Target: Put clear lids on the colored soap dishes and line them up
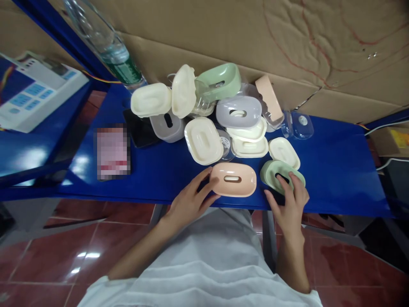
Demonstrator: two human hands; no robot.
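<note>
Pinching peach dish (234, 188) by its left end, left hand (190, 197); right hand (289, 204), fingers apart, touches nearer green dish (271, 171), grip unclear.

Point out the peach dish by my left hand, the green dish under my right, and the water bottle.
Peach dish (233, 188): head view, on its inside, just below the slot.
Green dish (271, 175): head view, on its inside, left of the slot.
Water bottle (124, 68): head view, on its green label.
</note>
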